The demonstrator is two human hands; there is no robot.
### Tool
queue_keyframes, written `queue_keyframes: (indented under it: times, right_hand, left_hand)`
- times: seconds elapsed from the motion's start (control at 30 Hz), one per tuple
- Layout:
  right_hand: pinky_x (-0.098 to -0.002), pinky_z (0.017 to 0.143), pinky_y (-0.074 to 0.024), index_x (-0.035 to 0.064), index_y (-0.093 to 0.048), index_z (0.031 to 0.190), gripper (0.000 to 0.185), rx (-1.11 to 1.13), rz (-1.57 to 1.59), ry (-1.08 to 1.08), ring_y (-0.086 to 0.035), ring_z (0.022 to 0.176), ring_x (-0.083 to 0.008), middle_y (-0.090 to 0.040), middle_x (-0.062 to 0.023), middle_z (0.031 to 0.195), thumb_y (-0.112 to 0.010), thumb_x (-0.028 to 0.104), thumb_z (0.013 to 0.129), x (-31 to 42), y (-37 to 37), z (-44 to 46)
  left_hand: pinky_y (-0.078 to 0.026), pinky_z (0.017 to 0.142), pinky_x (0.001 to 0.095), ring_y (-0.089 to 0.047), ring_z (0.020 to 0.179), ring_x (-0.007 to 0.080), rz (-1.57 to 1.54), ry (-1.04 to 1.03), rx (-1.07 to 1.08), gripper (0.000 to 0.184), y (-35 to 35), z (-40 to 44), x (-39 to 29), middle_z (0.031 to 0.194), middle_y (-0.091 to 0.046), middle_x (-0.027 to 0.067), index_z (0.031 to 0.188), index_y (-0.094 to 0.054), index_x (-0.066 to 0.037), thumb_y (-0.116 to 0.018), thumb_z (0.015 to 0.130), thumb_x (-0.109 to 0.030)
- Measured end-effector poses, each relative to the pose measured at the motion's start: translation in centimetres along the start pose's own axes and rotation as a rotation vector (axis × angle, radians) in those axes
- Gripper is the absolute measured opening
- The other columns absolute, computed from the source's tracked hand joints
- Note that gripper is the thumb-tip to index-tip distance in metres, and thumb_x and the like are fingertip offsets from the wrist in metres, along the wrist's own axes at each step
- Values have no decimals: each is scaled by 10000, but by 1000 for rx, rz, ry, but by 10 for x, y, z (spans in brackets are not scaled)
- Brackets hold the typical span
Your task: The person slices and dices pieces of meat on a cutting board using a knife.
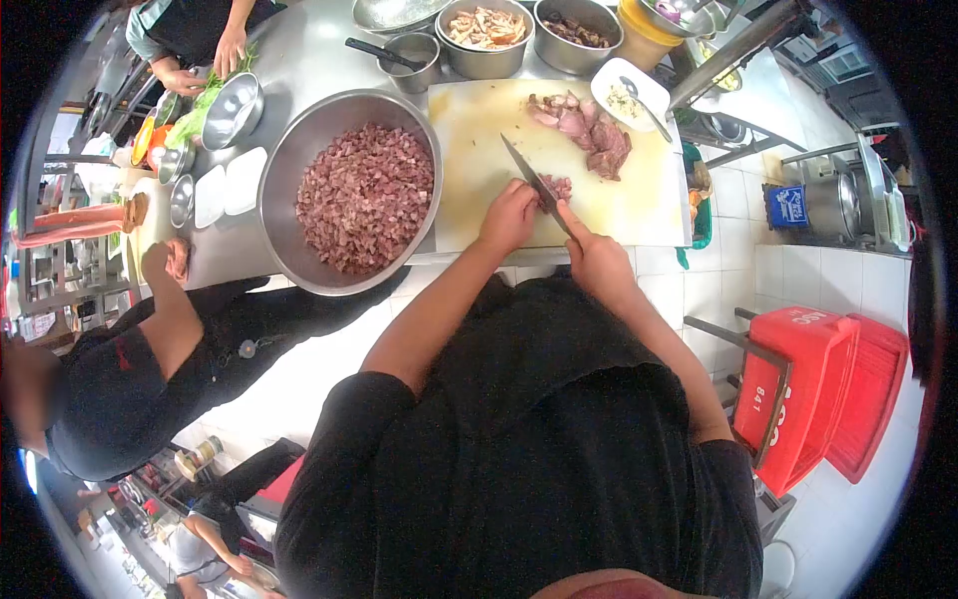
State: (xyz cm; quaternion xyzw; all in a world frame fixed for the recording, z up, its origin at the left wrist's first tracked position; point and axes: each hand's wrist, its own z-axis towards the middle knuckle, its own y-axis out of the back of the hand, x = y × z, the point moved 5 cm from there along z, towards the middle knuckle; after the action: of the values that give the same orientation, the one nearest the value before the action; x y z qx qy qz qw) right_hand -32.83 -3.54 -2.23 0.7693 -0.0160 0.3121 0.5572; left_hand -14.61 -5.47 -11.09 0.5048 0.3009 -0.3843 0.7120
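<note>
Head view: right hand (604, 265) grips knife (526, 165), left hand (511, 215) beside it (hold unclear); apparently mostly done, diced meat (364, 200) in bowl (277, 190) at nine o'clock, chunks (607, 150) left at one.

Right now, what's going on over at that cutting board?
A person in a black top seems to be cutting up meat. Their right hand grips a knife, and their left hand is close beside it, over the cutting board. A few small cut pieces lie by the knife, while larger chunks of meat lie farther up the board. To the left, a big metal bowl holds a heap of diced meat.
</note>
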Motion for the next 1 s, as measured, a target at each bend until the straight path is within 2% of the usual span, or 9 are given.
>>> queue_keyframes:
  times: [0.17, 0.3, 0.4, 0.6, 0.7, 0.8, 0.9, 1.0]
  right_hand:
    - [-611, 719, -533, 268, -407, 1628, 704, 2, 68, 10, -672, 745, -524, -691, -308, 808, -621, 94, 980, -1, -2, 4]
    - [-609, 715, -534, 258, -405, 1631, 705, -56, 155, -41, -671, 740, -522, -688, -309, 800, -625, 105, 978, -10, -32, 19]
    - [-610, 724, -570, 324, -322, 1657, 720, -58, 62, 14, -696, 716, -500, -702, -290, 775, -593, 178, 1006, -10, -32, 38]
    - [-588, 709, -578, 328, -342, 1651, 705, -76, 11, 57, -710, 713, -469, -714, -261, 780, -599, 205, 1006, -4, -6, 26]
    - [-584, 725, -583, 329, -361, 1645, 699, 6, -16, 23, -716, 736, -465, -723, -256, 803, -604, 206, 1001, 6, -3, 17]
    - [-585, 747, -583, 323, -380, 1637, 696, 48, -69, -6, -719, 755, -468, -725, -262, 816, -609, 196, 992, 9, -5, 20]
    - [-586, 763, -584, 287, -399, 1631, 695, 83, -78, -4, -721, 778, -474, -724, -275, 832, -617, 172, 981, 15, 5, 27]
    - [-589, 774, -585, 243, -414, 1624, 689, 72, -48, 62, -722, 792, -482, -723, -289, 845, -620, 149, 973, 15, 10, 37]
  left_hand:
    - [-551, 812, 467, -662, 945, 424, -10, -16, 12, 57, 1, 1, 1, 1012, -644, 195, 973, -658, -11, -632, 925, 6]
    - [-553, 807, 468, -662, 938, 426, 49, 27, 34, 73, -3, 3, 10, 1020, -649, 206, 988, -661, -1, -634, 922, 12]
    - [-558, 799, 451, -677, 900, 407, 91, 37, 69, 92, -1, 6, 12, 973, -664, 198, 1019, -674, 0, -640, 936, 15]
    - [-567, 837, 422, -692, 946, 381, -157, 89, -73, 120, -1, -4, 20, 1005, -694, 179, 1030, -692, -27, -660, 929, 29]
    - [-569, 826, 420, -696, 927, 383, -123, 164, -72, 115, 1, -6, 20, 1009, -700, 178, 1031, -685, -23, -656, 934, 31]
    - [-569, 803, 428, -694, 908, 389, -50, 41, -128, 110, 7, -5, 10, 996, -696, 177, 1032, -678, -20, -652, 938, 31]
    - [-566, 791, 438, -692, 911, 394, -35, 17, -122, 99, 6, -5, 11, 976, -691, 183, 1017, -676, -21, -651, 936, 32]
    - [-571, 798, 436, -702, 934, 402, -33, 47, -67, 137, 3, -4, 15, 995, -709, 189, 1077, -690, -44, -659, 953, 4]
